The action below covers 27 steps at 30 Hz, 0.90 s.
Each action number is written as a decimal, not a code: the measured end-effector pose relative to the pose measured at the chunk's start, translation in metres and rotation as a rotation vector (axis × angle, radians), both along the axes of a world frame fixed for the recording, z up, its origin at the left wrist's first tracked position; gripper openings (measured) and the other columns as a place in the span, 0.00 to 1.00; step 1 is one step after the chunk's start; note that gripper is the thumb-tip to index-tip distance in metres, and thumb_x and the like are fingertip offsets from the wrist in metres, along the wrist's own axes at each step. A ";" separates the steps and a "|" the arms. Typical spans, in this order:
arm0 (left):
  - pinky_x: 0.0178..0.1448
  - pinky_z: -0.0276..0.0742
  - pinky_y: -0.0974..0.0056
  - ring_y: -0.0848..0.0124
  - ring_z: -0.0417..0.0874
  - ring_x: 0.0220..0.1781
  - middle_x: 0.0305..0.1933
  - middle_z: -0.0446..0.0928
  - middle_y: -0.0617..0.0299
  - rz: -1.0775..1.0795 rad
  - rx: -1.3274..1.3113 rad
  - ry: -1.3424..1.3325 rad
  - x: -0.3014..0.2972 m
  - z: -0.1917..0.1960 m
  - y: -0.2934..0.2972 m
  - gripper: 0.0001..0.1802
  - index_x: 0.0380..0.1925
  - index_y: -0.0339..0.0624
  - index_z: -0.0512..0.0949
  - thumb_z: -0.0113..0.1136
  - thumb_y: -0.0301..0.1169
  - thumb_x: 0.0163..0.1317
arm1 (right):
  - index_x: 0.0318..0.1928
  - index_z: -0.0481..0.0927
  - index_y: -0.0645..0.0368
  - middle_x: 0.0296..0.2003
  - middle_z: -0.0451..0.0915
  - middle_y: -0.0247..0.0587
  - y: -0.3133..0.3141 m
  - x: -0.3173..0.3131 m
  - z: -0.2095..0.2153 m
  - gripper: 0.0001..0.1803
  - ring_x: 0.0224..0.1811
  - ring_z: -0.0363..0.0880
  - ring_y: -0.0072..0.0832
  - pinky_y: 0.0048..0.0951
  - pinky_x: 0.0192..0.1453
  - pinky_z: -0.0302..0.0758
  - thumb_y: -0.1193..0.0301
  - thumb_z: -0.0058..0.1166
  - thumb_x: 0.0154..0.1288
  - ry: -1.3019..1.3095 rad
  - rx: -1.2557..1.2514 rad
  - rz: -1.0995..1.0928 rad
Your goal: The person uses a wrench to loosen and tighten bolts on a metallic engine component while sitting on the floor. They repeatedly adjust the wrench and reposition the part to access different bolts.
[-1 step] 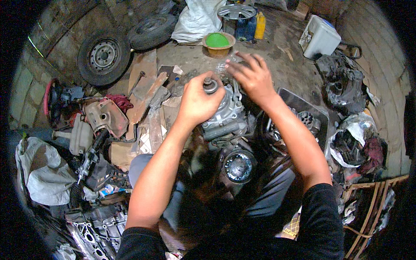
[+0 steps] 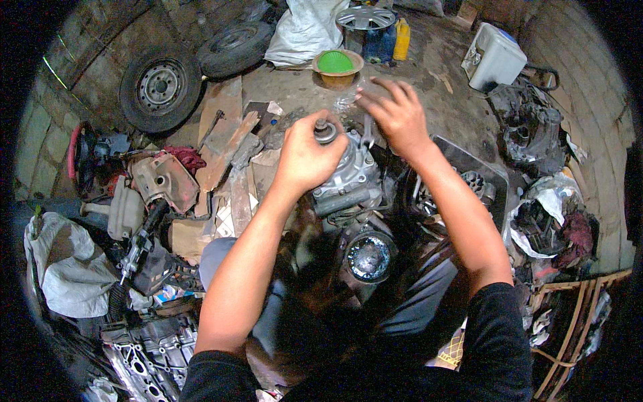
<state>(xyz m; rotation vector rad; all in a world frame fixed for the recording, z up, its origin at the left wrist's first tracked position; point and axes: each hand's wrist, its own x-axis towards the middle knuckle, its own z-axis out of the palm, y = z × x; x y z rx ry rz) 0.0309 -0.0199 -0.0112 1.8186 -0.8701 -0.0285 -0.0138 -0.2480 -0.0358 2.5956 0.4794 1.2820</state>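
My left hand (image 2: 311, 153) is wrapped round a metal shaft end with a round collar (image 2: 325, 130), which shows between thumb and fingers. Below it stands a grey metal gearbox-like housing (image 2: 341, 194), upright between my legs. A spanner (image 2: 368, 130) stands at the housing's upper right edge, its lower end by a bolt. My right hand (image 2: 398, 117) is beside the spanner's upper end, fingers stretched and spread, slightly blurred. Whether its palm touches the spanner is hidden. Nearer to me is a round open part (image 2: 370, 257) with a shiny, wet-looking inside.
A dark tray (image 2: 495, 167) with metal parts stands to the right. Ahead is a brown bowl with a green basket (image 2: 337, 63). Wheels (image 2: 161, 89) lean at the left wall. An engine block part (image 2: 144, 362) lies lower left; a white box (image 2: 495, 57) is far right.
My right hand has shifted slightly to the right, and more of the spanner shows beside it. My left hand and the housing stay in place.
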 end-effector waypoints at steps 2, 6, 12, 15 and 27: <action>0.54 0.79 0.62 0.68 0.87 0.42 0.36 0.87 0.55 0.014 0.000 -0.015 -0.002 0.004 -0.001 0.05 0.33 0.34 0.82 0.63 0.25 0.58 | 0.52 0.85 0.52 0.49 0.84 0.37 -0.018 -0.011 0.011 0.19 0.57 0.80 0.39 0.43 0.59 0.75 0.74 0.63 0.58 0.044 0.066 -0.064; 0.54 0.79 0.61 0.66 0.88 0.43 0.36 0.87 0.53 0.043 -0.002 -0.047 -0.001 0.002 -0.002 0.06 0.33 0.35 0.83 0.63 0.26 0.58 | 0.44 0.86 0.60 0.43 0.84 0.48 -0.034 -0.041 0.024 0.11 0.46 0.83 0.43 0.38 0.49 0.77 0.73 0.69 0.60 0.202 0.329 -0.083; 0.54 0.80 0.61 0.63 0.89 0.43 0.36 0.87 0.51 0.070 0.045 -0.055 0.001 0.000 -0.002 0.08 0.34 0.36 0.84 0.64 0.29 0.58 | 0.38 0.86 0.62 0.37 0.86 0.47 -0.010 -0.089 0.052 0.09 0.40 0.86 0.39 0.34 0.48 0.79 0.71 0.70 0.61 0.264 0.780 0.012; 0.53 0.80 0.61 0.64 0.89 0.43 0.36 0.87 0.51 0.076 0.049 -0.056 0.001 0.000 -0.004 0.08 0.34 0.36 0.84 0.64 0.29 0.58 | 0.39 0.85 0.65 0.36 0.87 0.44 0.000 -0.108 0.050 0.07 0.39 0.86 0.30 0.31 0.47 0.79 0.76 0.68 0.61 0.228 0.974 0.068; 0.53 0.81 0.54 0.52 0.90 0.44 0.35 0.85 0.43 0.045 -0.022 -0.042 0.003 -0.004 -0.004 0.11 0.34 0.37 0.84 0.65 0.32 0.54 | 0.43 0.82 0.66 0.47 0.85 0.56 0.051 -0.142 0.030 0.14 0.43 0.89 0.43 0.37 0.42 0.88 0.81 0.66 0.55 0.145 0.264 0.497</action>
